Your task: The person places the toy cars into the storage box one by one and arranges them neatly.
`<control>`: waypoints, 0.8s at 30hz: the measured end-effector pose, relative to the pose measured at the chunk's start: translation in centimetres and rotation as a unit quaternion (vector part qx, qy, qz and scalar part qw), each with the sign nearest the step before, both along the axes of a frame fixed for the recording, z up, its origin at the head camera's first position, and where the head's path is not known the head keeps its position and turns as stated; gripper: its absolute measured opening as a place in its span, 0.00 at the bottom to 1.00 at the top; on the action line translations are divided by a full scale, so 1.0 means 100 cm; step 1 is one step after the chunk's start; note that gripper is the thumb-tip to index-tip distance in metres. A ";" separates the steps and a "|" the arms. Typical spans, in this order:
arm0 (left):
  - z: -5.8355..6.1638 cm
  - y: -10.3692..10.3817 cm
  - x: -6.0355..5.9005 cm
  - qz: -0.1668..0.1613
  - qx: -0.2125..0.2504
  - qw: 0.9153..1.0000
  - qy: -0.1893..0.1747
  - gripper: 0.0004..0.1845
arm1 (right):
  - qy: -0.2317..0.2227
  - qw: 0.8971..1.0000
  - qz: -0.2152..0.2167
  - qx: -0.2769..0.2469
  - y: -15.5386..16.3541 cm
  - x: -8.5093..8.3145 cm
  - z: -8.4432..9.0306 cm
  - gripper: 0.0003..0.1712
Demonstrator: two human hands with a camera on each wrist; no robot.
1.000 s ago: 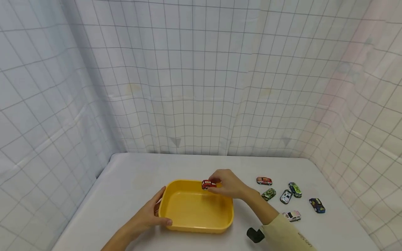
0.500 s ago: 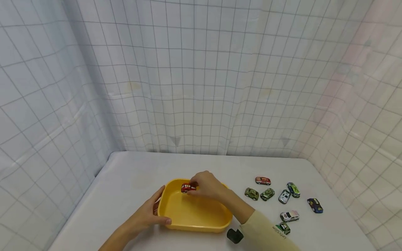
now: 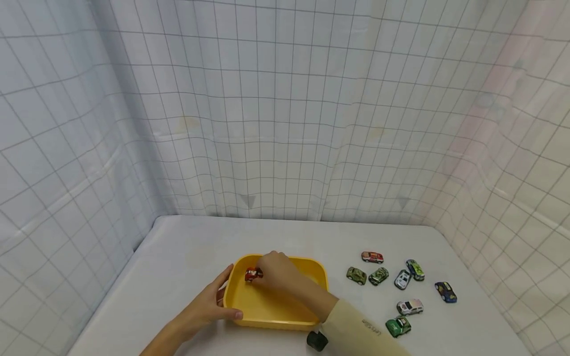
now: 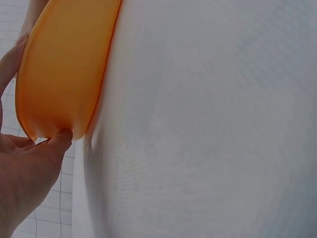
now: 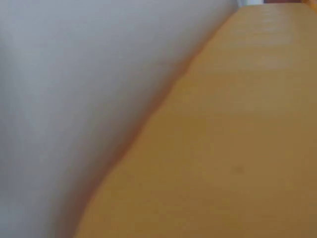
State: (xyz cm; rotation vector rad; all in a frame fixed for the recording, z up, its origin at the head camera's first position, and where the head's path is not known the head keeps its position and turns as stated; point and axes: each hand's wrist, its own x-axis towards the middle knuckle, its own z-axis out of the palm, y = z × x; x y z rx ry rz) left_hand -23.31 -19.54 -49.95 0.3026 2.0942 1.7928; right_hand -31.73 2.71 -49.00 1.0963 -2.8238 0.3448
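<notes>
A yellow tray [image 3: 272, 319] sits on the white table. My right hand [image 3: 272, 273] reaches into its far left part and pinches a small red toy car [image 3: 252, 274] low over the tray floor. My left hand [image 3: 209, 305] grips the tray's near left corner, thumb on the rim. The left wrist view shows the tray's outer wall [image 4: 64, 64] with my thumb [image 4: 57, 141] and fingers pressed against it. The right wrist view is filled by the blurred yellow tray wall [image 5: 237, 148].
Several toy cars lie on the table right of the tray: green ones [image 3: 356, 275] [image 3: 398, 326], a camouflage one [image 3: 378, 275], a red one [image 3: 372, 257], a dark blue one [image 3: 445, 291]. A checked cloth hangs behind and beside the table.
My right hand has carried the red car leftward and down, from the tray's far rim into its left part. The left hand has stayed on the corner.
</notes>
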 end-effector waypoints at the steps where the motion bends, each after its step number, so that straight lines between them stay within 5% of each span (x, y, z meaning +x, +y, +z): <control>1: 0.000 0.000 0.000 0.000 0.000 1.000 -0.001 0.63 | 0.000 1.000 -0.004 0.005 -0.002 0.001 -0.002 0.17; 9: -0.004 -0.003 -0.001 -0.002 0.001 1.000 0.000 0.63 | 0.004 0.999 -0.029 0.014 -0.012 0.004 -0.017 0.18; 24: -0.002 -0.002 0.001 -0.001 0.006 1.000 0.006 0.63 | -0.032 0.999 -0.018 -0.026 -0.007 0.006 -0.014 0.16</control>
